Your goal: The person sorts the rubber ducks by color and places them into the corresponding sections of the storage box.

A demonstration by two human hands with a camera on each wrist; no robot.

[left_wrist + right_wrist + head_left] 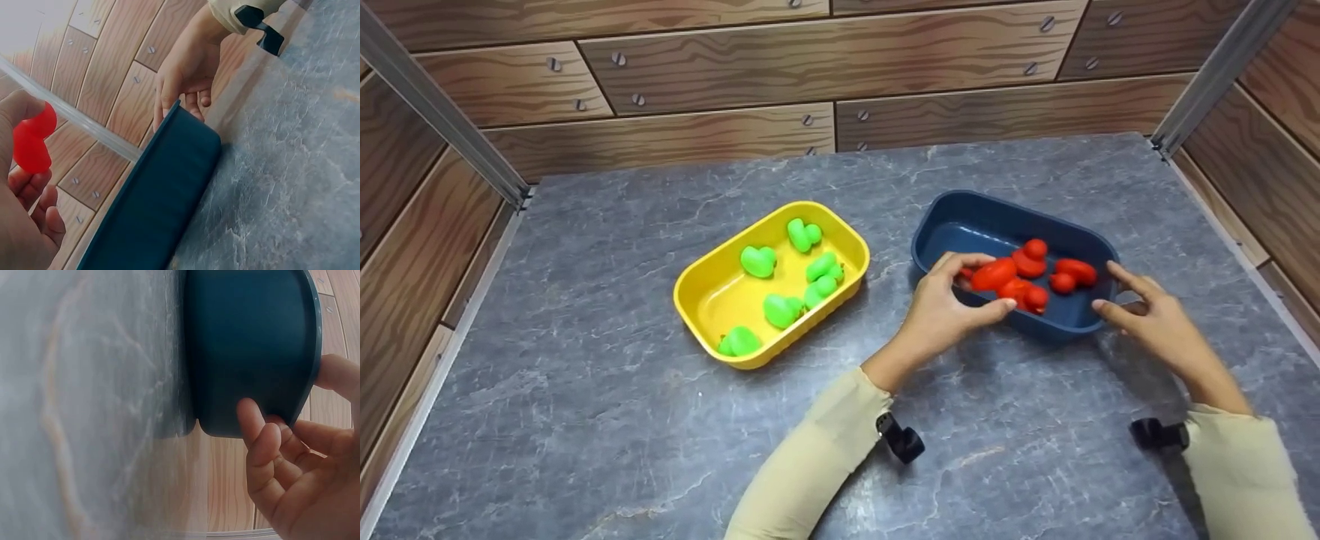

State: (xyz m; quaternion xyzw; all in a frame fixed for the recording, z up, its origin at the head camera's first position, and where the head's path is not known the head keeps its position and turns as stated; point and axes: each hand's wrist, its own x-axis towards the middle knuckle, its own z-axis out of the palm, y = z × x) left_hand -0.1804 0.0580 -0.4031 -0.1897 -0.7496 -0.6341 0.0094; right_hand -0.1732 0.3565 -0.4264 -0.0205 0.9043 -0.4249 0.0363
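Note:
My left hand (941,300) is over the near left side of a navy plastic bin (990,217). It holds a red toy duck (35,140) between thumb and fingers, above the bin's rim in the left wrist view. Other red ducks (1074,275) lie inside, toward the bin's right half. At the bin's right end, my right hand (1155,319) grips the rim. The right wrist view shows its curled fingers (264,444) against the outer wall, while another finger reaches over the rim.
Left of the navy bin stands a yellow bin (709,281) holding several green toy ducks (759,261). Both stand on a grey marbled tabletop (607,420). Wood-patterned panels (720,67) enclose the back and sides, with metal posts (1215,67) at the corners.

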